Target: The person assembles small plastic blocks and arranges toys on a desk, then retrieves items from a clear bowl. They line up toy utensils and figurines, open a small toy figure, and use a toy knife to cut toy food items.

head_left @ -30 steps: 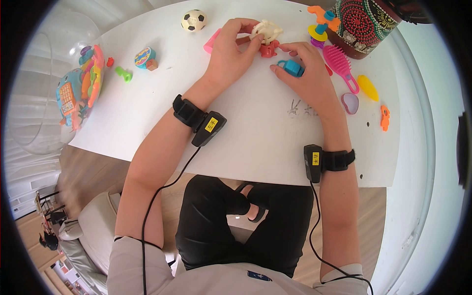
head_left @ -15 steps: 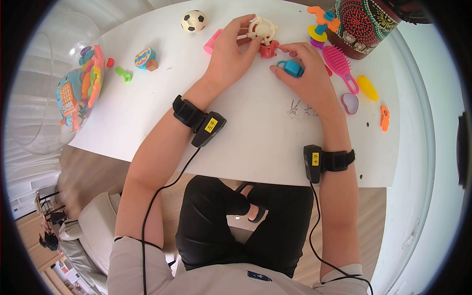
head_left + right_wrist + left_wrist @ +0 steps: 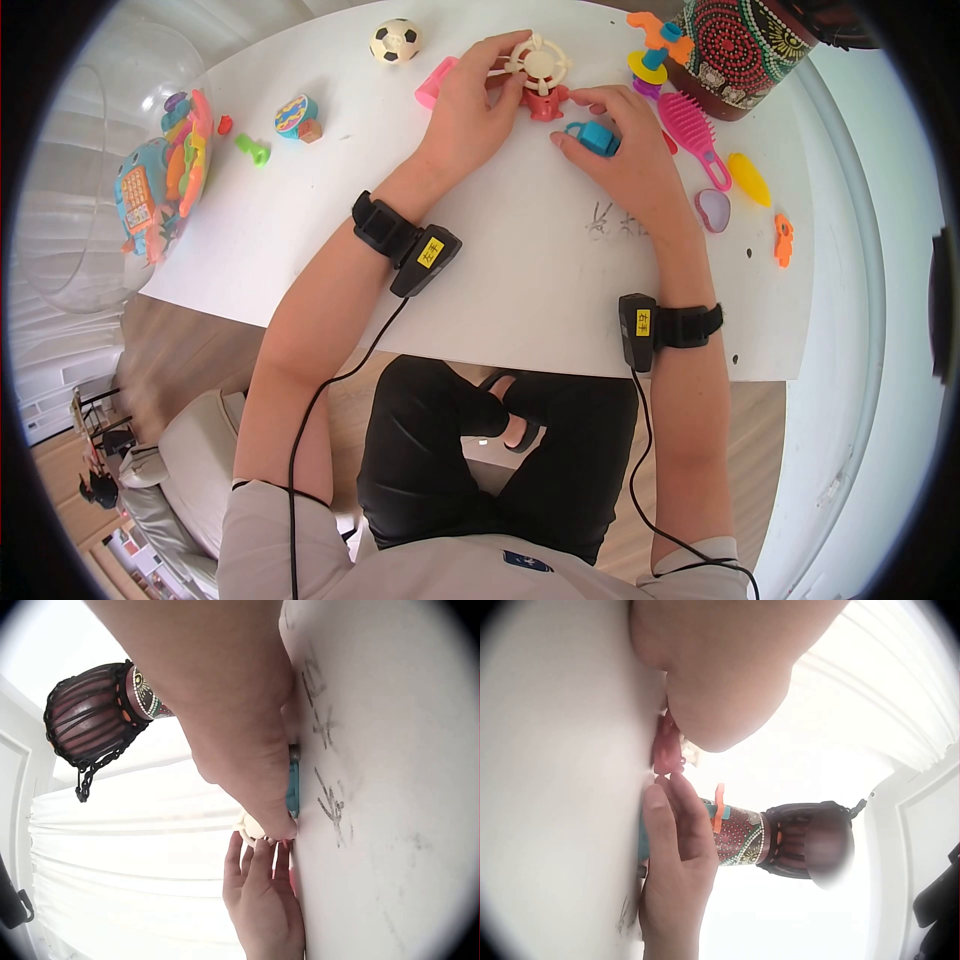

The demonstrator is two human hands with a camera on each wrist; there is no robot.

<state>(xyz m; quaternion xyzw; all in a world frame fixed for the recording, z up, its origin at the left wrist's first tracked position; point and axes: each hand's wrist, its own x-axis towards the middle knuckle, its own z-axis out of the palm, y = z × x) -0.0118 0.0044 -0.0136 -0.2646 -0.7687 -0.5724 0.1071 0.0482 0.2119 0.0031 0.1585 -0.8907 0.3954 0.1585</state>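
While the left hand (image 3: 475, 110) pinched the cream ring (image 3: 540, 65) over the red toy (image 3: 545, 108), on the table (image 3: 500, 270) near the blue piece (image 3: 598, 138), the right hand (image 3: 635, 145), fingers loosely spread, needed to steady that toy lightly.

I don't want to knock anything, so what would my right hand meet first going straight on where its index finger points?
Probably the red toy, right at the index fingertip of your right hand; I can't tell whether they touch.

Sofa (image 3: 188, 440), white curtains (image 3: 127, 862) — apparently a home.
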